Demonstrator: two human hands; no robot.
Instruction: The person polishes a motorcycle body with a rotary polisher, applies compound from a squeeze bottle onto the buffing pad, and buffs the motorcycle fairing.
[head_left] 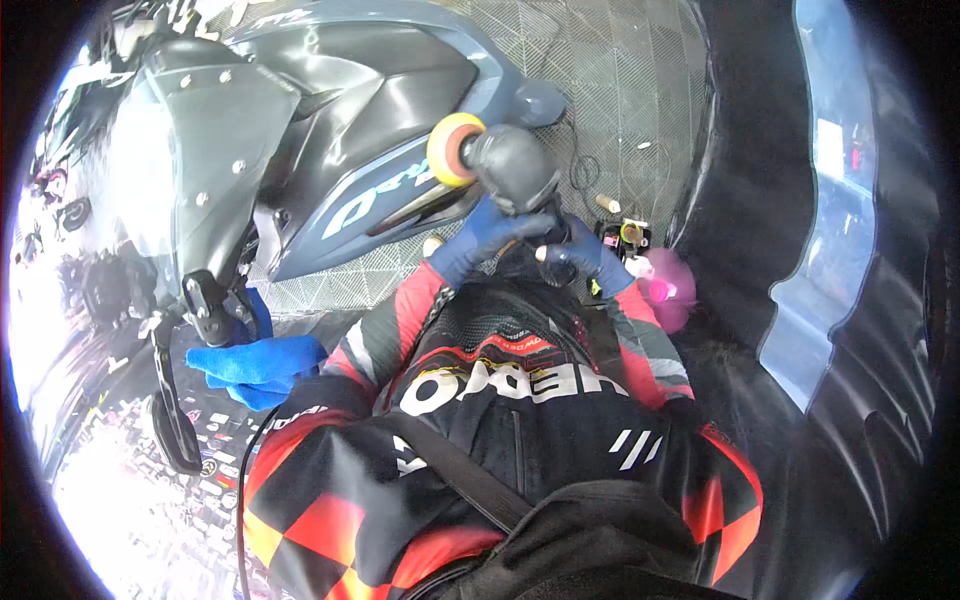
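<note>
we are gripping a black polisher (pixel 515 168) two-handed, left hand (pixel 490 235) clamping beneath its head, right hand (pixel 583 252) closing around its body, its yellow-orange pad (pixel 455 150) facing the scooter's blue-grey side panel (pixel 350 215), contact unclear, a blue cloth (pixel 255 365) draping near the handlebar

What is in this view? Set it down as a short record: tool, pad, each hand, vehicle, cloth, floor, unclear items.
Tool: black handheld polisher
Pad: round yellow-and-orange foam pad, beside the vehicle; contact cannot be told
Left hand: blue glove, holding the polisher
Right hand: blue glove, also holding the polisher
Vehicle: grey-blue and black motorbike with pale lettering
Cloth: bright blue soft cloth, bunched near the handlebar end
Floor: grey textured tiles
Unclear: rounded pink item, right of the hands
</note>
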